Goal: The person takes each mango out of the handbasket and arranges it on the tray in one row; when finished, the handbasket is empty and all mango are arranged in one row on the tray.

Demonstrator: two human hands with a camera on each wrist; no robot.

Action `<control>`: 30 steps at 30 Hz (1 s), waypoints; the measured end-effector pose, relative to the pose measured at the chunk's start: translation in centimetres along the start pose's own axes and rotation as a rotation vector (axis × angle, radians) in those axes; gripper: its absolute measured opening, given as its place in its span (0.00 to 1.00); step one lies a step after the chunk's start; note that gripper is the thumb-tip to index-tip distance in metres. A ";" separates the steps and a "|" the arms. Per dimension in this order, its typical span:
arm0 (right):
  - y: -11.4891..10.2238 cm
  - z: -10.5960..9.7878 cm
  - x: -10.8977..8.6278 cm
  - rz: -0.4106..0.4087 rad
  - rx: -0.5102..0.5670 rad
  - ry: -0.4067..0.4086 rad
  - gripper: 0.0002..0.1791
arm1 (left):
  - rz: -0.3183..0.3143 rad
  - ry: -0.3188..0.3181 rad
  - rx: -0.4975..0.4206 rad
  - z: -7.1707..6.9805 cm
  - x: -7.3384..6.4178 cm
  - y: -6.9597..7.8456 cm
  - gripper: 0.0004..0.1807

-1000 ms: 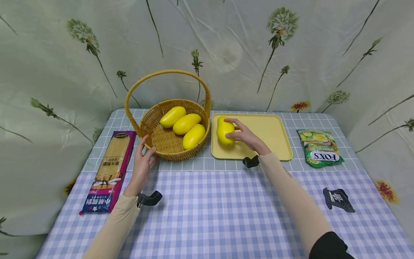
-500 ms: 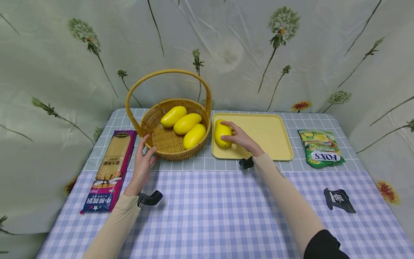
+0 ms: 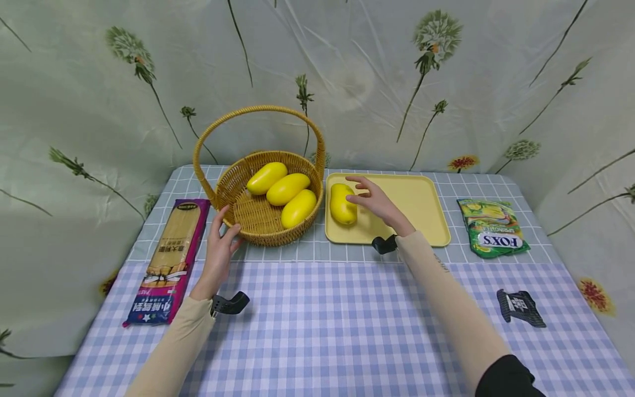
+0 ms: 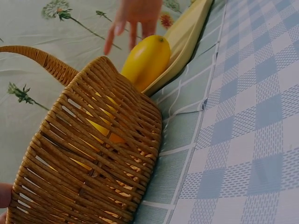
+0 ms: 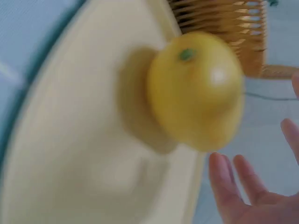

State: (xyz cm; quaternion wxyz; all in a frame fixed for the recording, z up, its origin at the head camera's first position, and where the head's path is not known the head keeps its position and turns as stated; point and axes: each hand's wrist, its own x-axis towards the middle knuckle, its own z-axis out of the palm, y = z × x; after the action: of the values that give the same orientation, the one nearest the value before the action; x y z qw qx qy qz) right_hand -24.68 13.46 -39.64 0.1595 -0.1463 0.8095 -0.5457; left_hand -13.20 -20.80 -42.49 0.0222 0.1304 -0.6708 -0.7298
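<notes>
My left hand [image 3: 217, 251] holds the near left rim of the wicker basket [image 3: 258, 240], thumb and fingers at its edge. In the left wrist view only bits of fingers show beside the basket [image 4: 88, 154]. Three yellow mangoes lie inside, among them a front mango [image 3: 299, 209]. On the left end of the pale yellow tray [image 3: 397, 215] rests another mango [image 3: 342, 204]. My right hand [image 3: 379, 207] hovers just right of it with spread fingers and nothing held. From the right wrist, that mango [image 5: 196, 91] looks blurred, with the fingers [image 5: 224, 182] apart from it.
A long pasta packet [image 3: 166, 264] lies left of the basket. To the tray's right are a green Fox's candy bag [image 3: 491, 227] and a small black wrapper [image 3: 519, 307]. The basket's tall handle [image 3: 258, 109] arches up before the floral backdrop cloth.
My right hand moved left with the mango on the tray, then let go and drew back to the right. The mango sits slightly further left than at first. My left hand stays at the basket.
</notes>
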 end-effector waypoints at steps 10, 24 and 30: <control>-4.7 2.1 0.8 -0.147 0.040 -0.080 0.27 | 0.005 0.005 -0.005 -0.1 0.1 0.0 0.31; -7.9 7.3 3.9 -0.100 -0.275 -0.256 0.31 | 0.003 0.001 0.011 0.0 0.2 -0.2 0.32; -8.0 9.1 4.8 -0.099 -0.354 -0.263 0.32 | -0.004 0.004 0.022 0.0 0.2 -0.1 0.31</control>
State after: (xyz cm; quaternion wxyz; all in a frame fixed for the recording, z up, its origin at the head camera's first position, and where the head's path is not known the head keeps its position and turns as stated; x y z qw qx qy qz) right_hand -24.76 0.98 -35.86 0.2084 -0.2815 0.8568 -0.3784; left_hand -13.36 -20.84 -42.60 0.0206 0.1336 -0.6786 -0.7220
